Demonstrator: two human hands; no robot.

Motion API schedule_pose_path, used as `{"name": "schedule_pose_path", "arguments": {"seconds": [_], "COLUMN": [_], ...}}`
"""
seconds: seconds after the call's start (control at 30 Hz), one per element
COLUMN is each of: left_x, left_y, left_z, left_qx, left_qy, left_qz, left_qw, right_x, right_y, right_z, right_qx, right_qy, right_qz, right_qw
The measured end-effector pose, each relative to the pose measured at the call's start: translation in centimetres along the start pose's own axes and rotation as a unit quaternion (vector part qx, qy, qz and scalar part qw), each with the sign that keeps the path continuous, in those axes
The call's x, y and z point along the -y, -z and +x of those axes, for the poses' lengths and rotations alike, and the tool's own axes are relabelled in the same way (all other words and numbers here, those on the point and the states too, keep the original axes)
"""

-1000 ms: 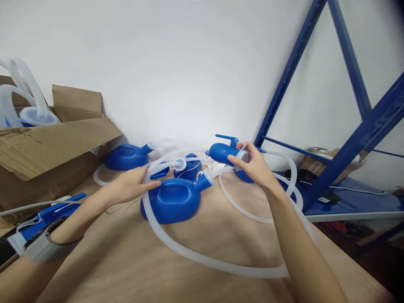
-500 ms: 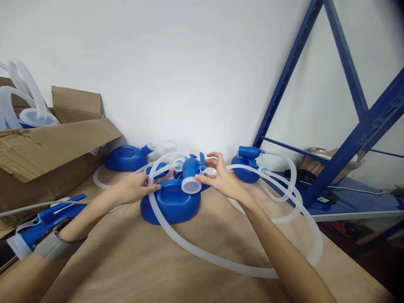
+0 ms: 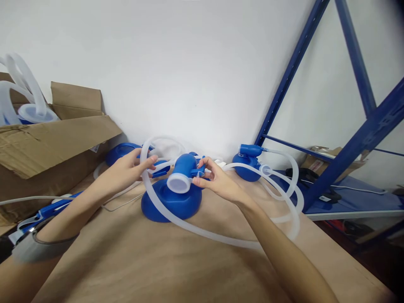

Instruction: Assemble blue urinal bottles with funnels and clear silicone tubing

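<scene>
One cardboard box (image 3: 59,136) stands open at the left, with white tubing (image 3: 35,90) looping out of it; near it a blue jug (image 3: 121,150) sits at the back of the worktop (image 3: 176,265), partly behind the left hand (image 3: 129,169); that hand's fingers close on a white hose (image 3: 202,231), which curves past the front of a second blue jug (image 3: 173,206); in front of this jug's upper part, the right hand's (image 3: 217,179) fingers pinch the handle of a blue cup (image 3: 185,165), white rim towards the person; farther right, a third blue jug (image 3: 244,171) stands near a blue shelf (image 3: 353,201).

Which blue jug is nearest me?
The front jug, partly hidden behind the blue cup in the right hand; the other jugs sit farther back.
</scene>
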State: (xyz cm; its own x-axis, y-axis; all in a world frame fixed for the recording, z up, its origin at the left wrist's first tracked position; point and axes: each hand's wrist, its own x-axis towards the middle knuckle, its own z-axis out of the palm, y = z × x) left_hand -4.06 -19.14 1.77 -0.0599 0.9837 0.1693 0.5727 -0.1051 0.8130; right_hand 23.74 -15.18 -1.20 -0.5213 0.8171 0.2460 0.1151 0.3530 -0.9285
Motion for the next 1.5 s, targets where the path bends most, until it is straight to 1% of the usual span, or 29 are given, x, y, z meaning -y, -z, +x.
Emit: {"name": "schedule_pose_path", "arguments": {"seconds": [0.07,0.1,0.13,0.17,0.2,0.27,0.3,0.4,0.5,0.57,0.63,0.67,0.7,0.73,0.77,0.8,0.83,0.87,0.9,0.97,1.0,1.07,1.13,1.2,1.3,1.4,1.47,1.5], "left_x": [-1.2,-1.6,-1.8,-1.8,-1.7,-1.1,-0.9,-0.4,-0.6,-1.0,-1.2,-1.2,-1.2,-1.1,-1.0,-0.8,-0.6,-0.3,-0.1,0.3,0.5,0.6,0.8,1.1,1.8,2.7,2.9,2.9], "left_y": [-0.1,-0.2,-0.3,-0.5,-0.7,-1.1,-1.3,-1.5,-1.0,-0.7,-0.6,-0.7,-0.9,-1.3,-1.6,-2.1,-2.5,-2.9,-3.3,-3.8,-4.0,-4.3,-4.6,-5.2,-6.6,-7.9,-8.0,-7.7], "left_z": [-0.7,-0.9,-1.1,-1.2,-1.2,-1.2,-1.2,-1.3,-1.7,-2.0,-2.3,-2.4,-2.4,-2.4,-2.3,-2.2,-2.1,-2.0,-1.9,-1.7,-1.7,-1.6,-1.6,-1.5,-1.1,-0.7,-0.5,-0.5], "left_qx": [0.043,0.062,0.075,0.082,0.090,0.095,0.086,0.050,0.054,0.052,0.057,0.064,0.071,0.072,0.067,0.054,0.040,0.028,0.021,0.010,0.005,-0.009,-0.025,-0.034,-0.062,-0.096,-0.096,-0.089], "left_qy": [0.006,0.002,-0.008,-0.022,-0.042,-0.084,-0.103,-0.146,-0.154,-0.143,-0.138,-0.142,-0.152,-0.168,-0.186,-0.206,-0.223,-0.237,-0.245,-0.251,-0.254,-0.269,-0.285,-0.300,-0.338,-0.389,-0.403,-0.402], "left_qz": [-0.160,-0.211,-0.236,-0.236,-0.213,-0.121,-0.067,0.056,0.100,0.123,0.148,0.158,0.166,0.172,0.177,0.182,0.189,0.198,0.209,0.233,0.245,0.265,0.277,0.289,0.303,0.307,0.303,0.297], "left_qw": [0.986,0.975,0.969,0.968,0.972,0.985,0.989,0.986,0.982,0.981,0.978,0.975,0.972,0.968,0.964,0.960,0.955,0.951,0.946,0.939,0.936,0.926,0.917,0.909,0.889,0.863,0.858,0.861], "right_x": [-0.6,-0.9,-1.2,-1.5,-1.8,-2.4,-2.7,-3.2,-2.6,-1.7,-0.8,-0.5,-0.4,-0.6,-0.8,-1.3,-1.8,-2.4,-3.0,-4.0,-4.3,-4.7,-4.7,-4.5,-4.0,-3.5,-3.1,-2.8], "right_y": [-1.0,-1.6,-2.3,-2.9,-3.5,-4.5,-4.9,-5.6,-5.5,-5.0,-3.9,-3.2,-2.4,-1.5,-0.5,0.5,1.5,2.4,3.2,4.2,4.4,4.2,3.8,3.4,3.4,3.5,3.4,3.4], "right_z": [0.4,0.6,0.8,0.9,1.0,1.0,0.9,0.5,-0.1,-0.5,-0.5,-0.5,-0.4,-0.2,0.0,0.2,0.4,0.6,0.7,0.9,1.0,1.2,1.4,1.4,1.3,0.9,0.7,0.6], "right_qx": [-0.001,-0.003,-0.005,-0.003,0.002,0.032,0.056,0.141,0.208,0.229,0.223,0.203,0.162,0.099,0.025,-0.049,-0.103,-0.129,-0.128,-0.087,-0.069,-0.063,-0.077,-0.070,-0.022,0.038,0.065,0.068], "right_qy": [-0.026,-0.035,-0.040,-0.041,-0.039,-0.044,-0.054,-0.092,-0.098,-0.074,-0.033,-0.005,0.027,0.063,0.098,0.125,0.140,0.142,0.131,0.096,0.082,0.066,0.063,0.065,0.087,0.104,0.101,0.098], "right_qz": [0.115,0.165,0.206,0.239,0.261,0.276,0.270,0.215,0.084,-0.031,-0.151,-0.217,-0.288,-0.360,-0.425,-0.474,-0.505,-0.519,-0.517,-0.486,-0.468,-0.449,-0.440,-0.429,-0.428,-0.449,-0.458,-0.458], "right_qw": [0.993,0.986,0.978,0.970,0.964,0.960,0.960,0.962,0.970,0.970,0.963,0.955,0.943,0.926,0.900,0.870,0.845,0.833,0.836,0.864,0.877,0.889,0.892,0.898,0.899,0.887,0.881,0.881]}}
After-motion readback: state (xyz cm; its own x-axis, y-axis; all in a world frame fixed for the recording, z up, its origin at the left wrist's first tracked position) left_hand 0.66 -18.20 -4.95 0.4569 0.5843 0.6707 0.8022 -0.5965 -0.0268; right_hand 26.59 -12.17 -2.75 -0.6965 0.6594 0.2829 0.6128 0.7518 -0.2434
